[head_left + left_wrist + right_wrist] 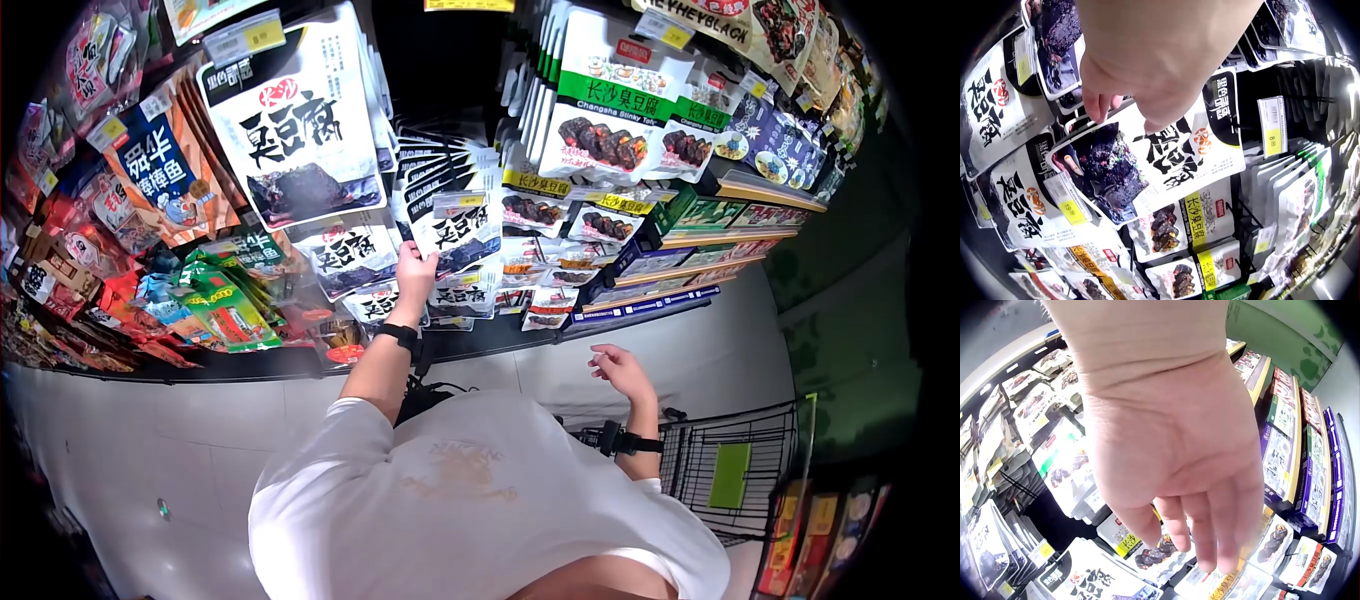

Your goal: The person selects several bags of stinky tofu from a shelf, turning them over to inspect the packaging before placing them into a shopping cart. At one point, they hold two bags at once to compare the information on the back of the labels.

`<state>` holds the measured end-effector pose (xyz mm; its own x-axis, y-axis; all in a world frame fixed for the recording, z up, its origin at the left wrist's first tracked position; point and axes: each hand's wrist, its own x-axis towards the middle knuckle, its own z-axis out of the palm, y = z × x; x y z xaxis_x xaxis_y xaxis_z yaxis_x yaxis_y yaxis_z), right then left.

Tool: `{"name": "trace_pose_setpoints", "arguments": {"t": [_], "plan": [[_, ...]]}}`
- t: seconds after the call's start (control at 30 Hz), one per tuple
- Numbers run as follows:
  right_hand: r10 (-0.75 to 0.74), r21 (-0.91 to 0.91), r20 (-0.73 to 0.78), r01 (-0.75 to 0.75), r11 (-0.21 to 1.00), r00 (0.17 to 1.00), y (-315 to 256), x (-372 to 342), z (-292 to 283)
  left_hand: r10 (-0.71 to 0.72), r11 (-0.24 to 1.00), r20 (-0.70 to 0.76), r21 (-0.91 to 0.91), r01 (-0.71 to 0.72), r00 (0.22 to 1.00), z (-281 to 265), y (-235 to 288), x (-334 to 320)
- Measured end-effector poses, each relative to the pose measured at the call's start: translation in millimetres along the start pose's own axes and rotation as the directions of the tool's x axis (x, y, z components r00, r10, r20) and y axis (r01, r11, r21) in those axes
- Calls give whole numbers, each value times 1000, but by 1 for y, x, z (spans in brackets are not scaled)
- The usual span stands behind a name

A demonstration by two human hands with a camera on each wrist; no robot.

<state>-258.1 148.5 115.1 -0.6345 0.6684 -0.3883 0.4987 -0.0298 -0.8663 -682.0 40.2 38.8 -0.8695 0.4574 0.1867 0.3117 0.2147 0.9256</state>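
Note:
In the head view the left hand (415,268) pinches the edge of a white and black snack bag (458,225) hanging among similar bags. The left wrist view shows the left hand (1141,94) with its thumb over the front of that bag (1172,156) and the fingers behind its edge. Away from the shelf, in front of the body, the right hand (624,370) is raised with nothing in it. Its palm faces the camera in the right wrist view, where the right hand (1175,456) has loosely extended fingers.
Larger white bags (300,120) hang at the upper left and green-banded bags (610,100) at the upper right. Boxes stand on tiered shelves (745,190) at the right. A black wire cart (690,460) is beside the body on the right, on the tiled floor (200,430).

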Motion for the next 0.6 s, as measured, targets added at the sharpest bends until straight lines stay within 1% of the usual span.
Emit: {"name": "trace_pose_setpoints", "arguments": {"t": [0.03, 0.07, 0.1, 0.13, 0.17, 0.2, 0.23, 0.27, 0.3, 0.33, 0.37, 0.4, 0.43, 0.47, 0.5, 0.53, 0.6], "plan": [[2, -9, 25, -2, 1000, 1000, 3, 0, -1, 135, 990, -156, 71, -125, 979, 7, -8, -2], [-1, -8, 25, 1, 1000, 1000, 5, 0, -2, 273, 959, -297, 161, -234, 915, 9, -7, -6], [-11, -14, 34, 11, 1000, 999, 7, -1, -2, 128, 989, -234, 105, -105, 964, 10, -6, -10], [-22, -18, 42, 23, 1000, 999, 9, -2, -3, 133, 988, -235, 107, -111, 963, 11, -4, -11], [-26, -12, 41, 27, 1000, 999, 12, -3, -4, -21, 1000, -32, -20, 21, 999, 12, 2, -13], [-39, 25, 31, 39, 999, 999, 16, -6, -6, -152, 978, 190, -114, 176, 970, 13, 9, -14], [-53, 62, 20, 52, 997, 998, 19, -9, -7, -175, 983, 162, -34, 183, 971, 15, 17, -12], [-56, 71, 15, 55, 996, 998, 25, -12, -9, -94, 995, -39, 20, 95, 995, 19, 20, -11], [-54, 66, 4, 54, 996, 999, 33, -16, -13, -72, 997, -201, 19, 77, 977, 22, 22, -9], [-52, 61, -8, 53, 997, 999, 41, -21, -17, -47, 998, -359, 19, 58, 932, 24, 24, -7], [-58, 66, -13, 58, 996, 998, 47, -27, -21, -57, 993, -369, 75, 91, 928, 20, 36, -7], [-32, 63, -18, 33, 997, 999, 54, -35, -26, 1, 997, -238, 79, 18, 971, 22, 17, 7], [-5, 60, -23, 7, 998, 1000, 60, -44, -31, -4, 1000, -176, 1, 5, 984, 27, -11, 22], [-8, 64, -27, 10, 998, 1000, 68, -52, -36, -5, 997, -113, -76, -3, 994, 27, -9, 25], [25, 94, -32, -21, 995, 999, 76, -60, -40, -41, 970, -124, -243, 10, 991, 28, -8, 23], [60, 124, -35, -55, 991, 998, 83, -68, -45, -91, 980, -127, -185, 66, 988, 24, -10, 22], [85, 123, -51, -79, 989, 995, 92, -79, -52, -183, 983, -162, -43, 178, 970, 19, 1, 15]]}}
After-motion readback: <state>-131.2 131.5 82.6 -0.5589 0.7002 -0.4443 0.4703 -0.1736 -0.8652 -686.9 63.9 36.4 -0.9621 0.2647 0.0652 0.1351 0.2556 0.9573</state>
